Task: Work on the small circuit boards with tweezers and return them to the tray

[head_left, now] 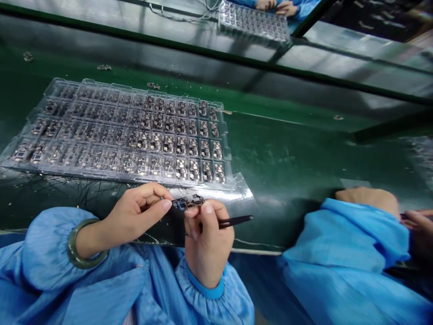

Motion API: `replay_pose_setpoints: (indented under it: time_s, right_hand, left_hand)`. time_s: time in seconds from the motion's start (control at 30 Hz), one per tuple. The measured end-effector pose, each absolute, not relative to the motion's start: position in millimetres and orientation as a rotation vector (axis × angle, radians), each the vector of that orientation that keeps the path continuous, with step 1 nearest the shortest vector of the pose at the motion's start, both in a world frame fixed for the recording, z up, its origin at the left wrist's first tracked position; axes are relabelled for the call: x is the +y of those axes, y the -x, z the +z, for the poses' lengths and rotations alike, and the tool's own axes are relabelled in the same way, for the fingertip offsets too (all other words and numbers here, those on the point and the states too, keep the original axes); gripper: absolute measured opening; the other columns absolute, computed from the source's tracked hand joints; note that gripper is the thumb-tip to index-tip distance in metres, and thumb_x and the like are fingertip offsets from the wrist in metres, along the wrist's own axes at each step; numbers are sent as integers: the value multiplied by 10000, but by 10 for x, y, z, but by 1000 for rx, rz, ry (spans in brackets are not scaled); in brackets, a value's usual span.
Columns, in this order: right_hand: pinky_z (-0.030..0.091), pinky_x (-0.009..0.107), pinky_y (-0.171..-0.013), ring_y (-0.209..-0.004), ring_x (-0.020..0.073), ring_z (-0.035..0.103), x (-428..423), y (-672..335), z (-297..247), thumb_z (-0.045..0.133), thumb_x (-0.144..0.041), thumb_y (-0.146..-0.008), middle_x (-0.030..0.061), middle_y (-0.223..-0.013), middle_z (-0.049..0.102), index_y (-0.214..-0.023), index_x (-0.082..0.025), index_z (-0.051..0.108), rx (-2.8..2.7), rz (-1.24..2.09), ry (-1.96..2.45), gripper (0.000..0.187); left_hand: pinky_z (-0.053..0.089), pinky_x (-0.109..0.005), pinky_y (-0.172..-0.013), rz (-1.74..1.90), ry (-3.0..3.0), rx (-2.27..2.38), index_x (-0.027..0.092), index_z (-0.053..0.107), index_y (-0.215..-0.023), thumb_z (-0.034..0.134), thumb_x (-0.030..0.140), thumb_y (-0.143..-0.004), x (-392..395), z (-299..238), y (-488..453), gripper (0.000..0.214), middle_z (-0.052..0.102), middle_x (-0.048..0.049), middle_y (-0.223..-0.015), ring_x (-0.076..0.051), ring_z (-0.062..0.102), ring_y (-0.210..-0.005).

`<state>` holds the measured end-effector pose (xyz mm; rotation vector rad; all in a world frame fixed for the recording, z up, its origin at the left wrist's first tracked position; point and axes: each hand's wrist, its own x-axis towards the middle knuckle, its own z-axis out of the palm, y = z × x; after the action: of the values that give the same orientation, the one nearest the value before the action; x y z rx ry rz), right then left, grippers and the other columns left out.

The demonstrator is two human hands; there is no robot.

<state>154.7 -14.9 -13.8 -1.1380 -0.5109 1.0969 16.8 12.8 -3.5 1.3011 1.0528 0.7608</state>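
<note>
Circuit board (180, 204), small and dark, is being pinched by left hand (130, 216) and right hand (209, 234), near a clear plastic compartmented tray (118, 175); right hand is also holding slim black tweezers (237, 221).

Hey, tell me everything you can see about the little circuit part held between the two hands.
The circuit part is small and mostly dark, with a bluish patch toward its left end and a frame-like, partly metallic-looking section on the right. Whether it is one piece or two is too small to tell. The left hand pinches its left end, the right hand its right. It appears lifted above the green table, on the near side of the clear trays.
</note>
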Motion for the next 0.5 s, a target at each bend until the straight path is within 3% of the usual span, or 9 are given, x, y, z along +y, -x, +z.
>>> replay_pose_setpoints:
  time_s: [0.17,0.37,0.43,0.5]
  right_hand:
    - [277,169,-372,-357,33,335,-157,-1631,-130,670,-312,-790,-28,-600,664,-721,-202,610,-505,1103,1075,144]
    - [462,222,-515,-610,93,559,-128,-2006,-32,598,-371,-786,14,-805,665,-736,-205,673,-362,968,944,189]
    - [494,232,-567,-657,103,594,-118,-2062,-14,587,-417,-819,8,-774,650,-715,-205,656,-377,975,956,246]
    - [480,224,-514,-555,91,573,-115,-2054,-14,546,-485,-868,-17,-682,624,-724,-218,631,-437,989,970,316]
  left_hand:
    - [242,-180,-425,804,-1336,1076,158,599,-833,548,286,-887,151,-10,-174,148,385,73,-522,-62,325,-453]
    - [247,-179,-426,726,-1387,1082,157,595,-797,538,282,-881,150,24,-172,161,397,64,-543,-61,330,-460]
    - [254,-177,-431,679,-1401,1068,155,593,-790,532,283,-885,147,25,-172,170,379,66,-544,-61,329,-467]
    - [278,-177,-448,633,-1418,1052,155,586,-787,527,273,-888,149,18,-171,167,388,62,-564,-65,348,-488]
